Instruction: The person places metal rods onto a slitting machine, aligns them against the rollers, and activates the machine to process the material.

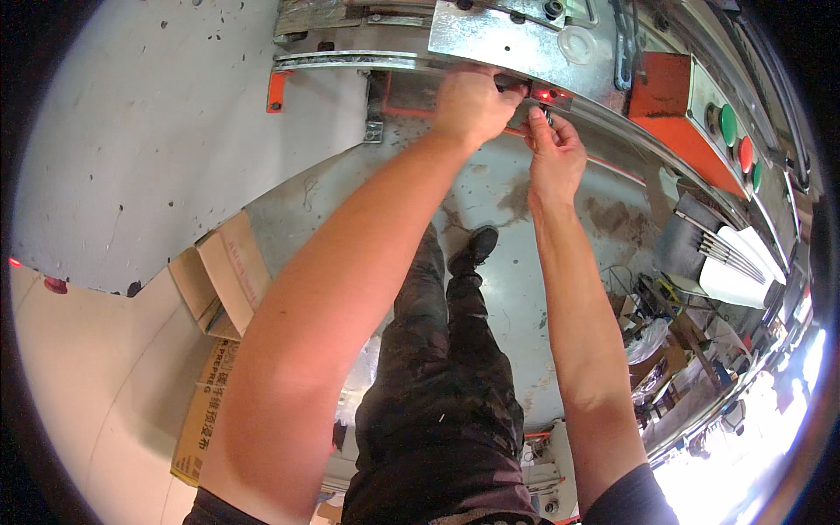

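Observation:
Both my arms reach up to the front edge of a machine bed with a shiny metal plate [490, 39] on top. My left hand [472, 103] is closed at the underside of that plate, fingers curled; whatever it grips is hidden. Just to its right, my right hand [557, 157] is raised with thumb and fingers pinched together. A small dark piece shows at its fingertips, too small to name. Right above these fingertips, a red-lit part [549, 96] sits under the plate edge, between the two hands.
An orange control box [669, 101] with green and red buttons stands at right. A blue wrench-like tool [623, 52] lies on the bed. A large grey panel [166, 131] fills the left, with cardboard boxes [234, 267] below. Thin rods [731, 258] lie on white sheets at right.

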{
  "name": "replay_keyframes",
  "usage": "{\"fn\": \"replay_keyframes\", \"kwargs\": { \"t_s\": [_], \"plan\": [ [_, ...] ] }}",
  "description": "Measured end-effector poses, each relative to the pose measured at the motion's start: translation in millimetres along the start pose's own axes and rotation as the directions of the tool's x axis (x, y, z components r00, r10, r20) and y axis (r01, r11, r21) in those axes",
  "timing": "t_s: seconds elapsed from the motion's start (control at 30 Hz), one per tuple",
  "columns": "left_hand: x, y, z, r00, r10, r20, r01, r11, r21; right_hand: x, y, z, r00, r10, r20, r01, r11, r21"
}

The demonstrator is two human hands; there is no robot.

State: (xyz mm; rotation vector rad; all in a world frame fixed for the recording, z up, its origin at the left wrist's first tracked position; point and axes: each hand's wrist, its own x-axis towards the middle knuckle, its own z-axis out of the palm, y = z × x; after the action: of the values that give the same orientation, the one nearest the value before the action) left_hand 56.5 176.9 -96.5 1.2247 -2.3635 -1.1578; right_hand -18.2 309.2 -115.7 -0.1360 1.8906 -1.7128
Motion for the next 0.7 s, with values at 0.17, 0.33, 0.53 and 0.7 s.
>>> {"fn": "replay_keyframes", "kwargs": {
  "t_s": [0.17,0.33,0.53,0.7],
  "plan": [
    [-1.6,1.9,-0.2,0.999,-0.05,-0.02,0.05,0.999,0.018,1.3,1.3,-0.5,0.993,-0.105,-0.059,0.093,0.979,-0.182],
    [-1.5,2.4,-0.1,0.999,-0.033,-0.001,0.033,0.999,-0.04,3.1,0.9,-0.3,0.987,-0.146,-0.07,0.131,0.973,-0.19],
    [-0.9,1.6,2.4,0.999,-0.027,-0.026,0.026,0.999,-0.019,6.4,1.4,-1.9,0.964,-0.256,-0.077,0.207,0.895,-0.395],
    [0.5,-0.4,4.9,1.0,-0.021,-0.008,0.021,1.0,-0.02,5.3,0.6,-1.8,0.963,-0.26,-0.076,0.213,0.901,-0.377]
  ]
}}
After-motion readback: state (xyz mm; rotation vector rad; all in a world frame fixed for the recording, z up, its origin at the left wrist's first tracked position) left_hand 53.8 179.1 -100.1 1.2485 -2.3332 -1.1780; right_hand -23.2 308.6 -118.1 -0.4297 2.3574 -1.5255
